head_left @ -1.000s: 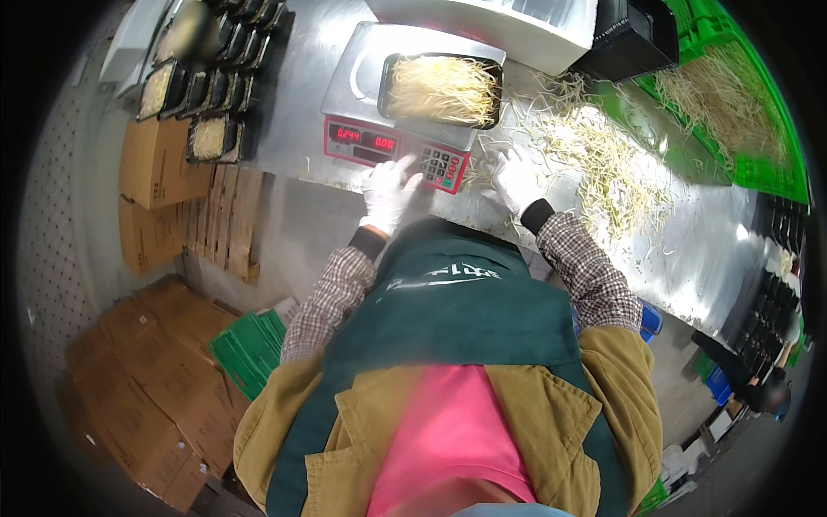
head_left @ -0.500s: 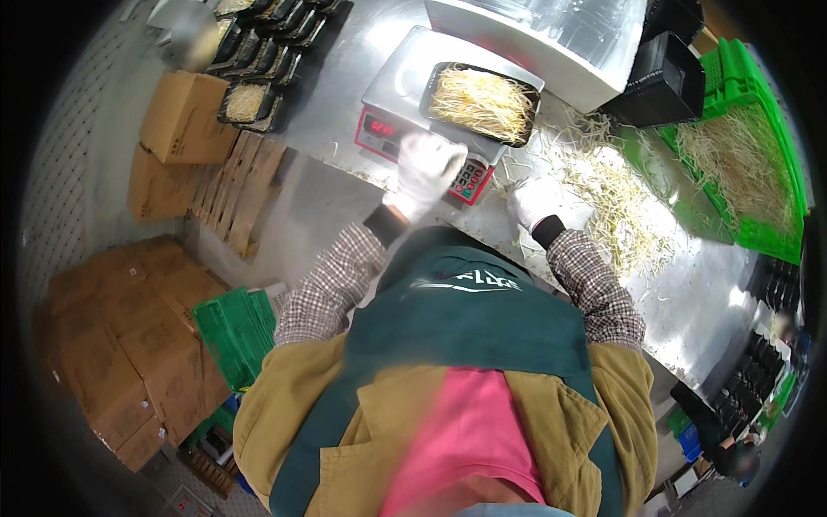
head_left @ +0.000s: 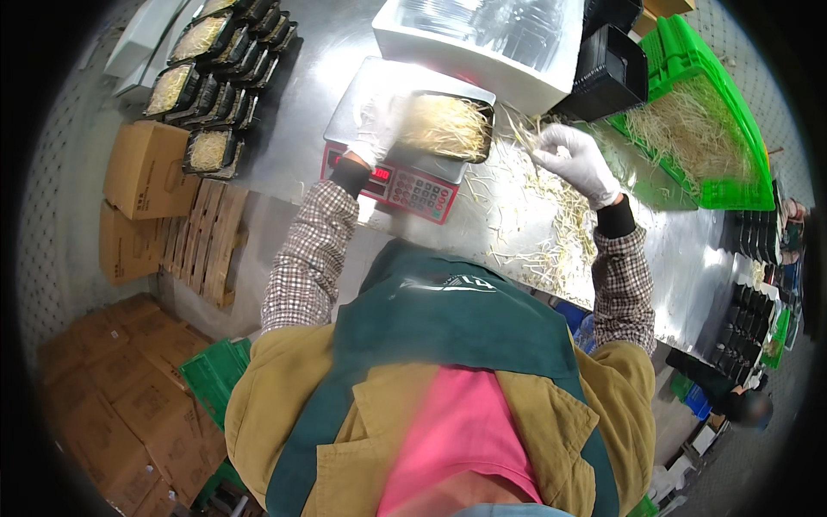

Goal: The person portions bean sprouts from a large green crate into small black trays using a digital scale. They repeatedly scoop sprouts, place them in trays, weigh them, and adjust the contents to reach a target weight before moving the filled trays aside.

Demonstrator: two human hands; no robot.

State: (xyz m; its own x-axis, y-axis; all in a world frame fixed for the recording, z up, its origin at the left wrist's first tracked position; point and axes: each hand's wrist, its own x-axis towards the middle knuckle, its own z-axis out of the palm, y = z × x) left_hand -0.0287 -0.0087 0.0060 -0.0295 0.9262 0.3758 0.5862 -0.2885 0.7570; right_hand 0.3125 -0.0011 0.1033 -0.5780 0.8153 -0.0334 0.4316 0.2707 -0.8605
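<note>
Both gloved: left hand (head_left: 376,129) blurred over scale (head_left: 416,191), nine o'clock of tray (head_left: 488,129), grip unclear; right hand (head_left: 579,164), tray's three o'clock, clamped on few sprouts (head_left: 522,131).

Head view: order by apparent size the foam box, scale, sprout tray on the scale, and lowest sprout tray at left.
1. Foam box and scale: too alike to rank; the frame crops the box.
2. Sprout tray on the scale, partly hidden.
3. Lowest sprout tray at left.
</note>
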